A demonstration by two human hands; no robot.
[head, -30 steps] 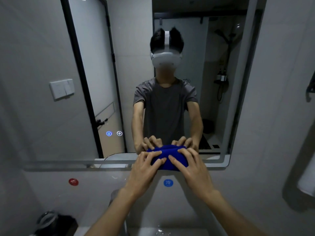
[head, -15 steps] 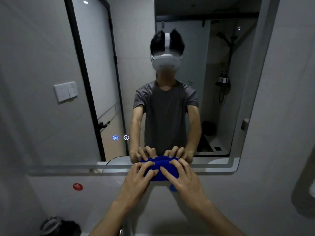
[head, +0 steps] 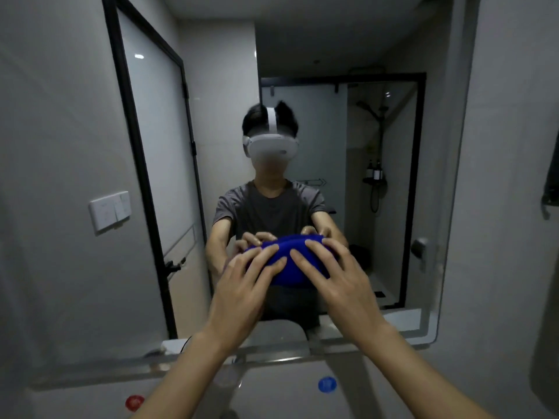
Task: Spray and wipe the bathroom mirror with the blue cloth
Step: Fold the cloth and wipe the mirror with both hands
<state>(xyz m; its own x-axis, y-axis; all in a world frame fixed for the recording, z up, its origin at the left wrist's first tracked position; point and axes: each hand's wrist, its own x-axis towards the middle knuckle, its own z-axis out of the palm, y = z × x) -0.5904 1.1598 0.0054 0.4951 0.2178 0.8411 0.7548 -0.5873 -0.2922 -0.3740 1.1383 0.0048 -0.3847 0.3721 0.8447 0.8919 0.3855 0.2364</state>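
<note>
The bathroom mirror [head: 90, 131] fills most of the head view and reflects a person in a grey shirt wearing a white headset. A bunched blue cloth [head: 290, 267] lies flat against the lower middle of the glass. My left hand [head: 242, 291] presses on its left half with spread, straight fingers. My right hand [head: 338, 279] presses on its right half the same way. The reflected hands meet mine at the cloth. No spray bottle is in view.
Below the mirror's bottom edge, the wall carries a red round sticker [head: 134, 403] and a blue round sticker [head: 327, 384]. A dark object [head: 552, 182] hangs on the right wall. The mirror reflects a black-framed door, a wall switch and a shower area.
Both hands have slid the blue cloth upward on the glass, from the mirror's bottom edge to well above it. The head view has tilted up and moved closer.
</note>
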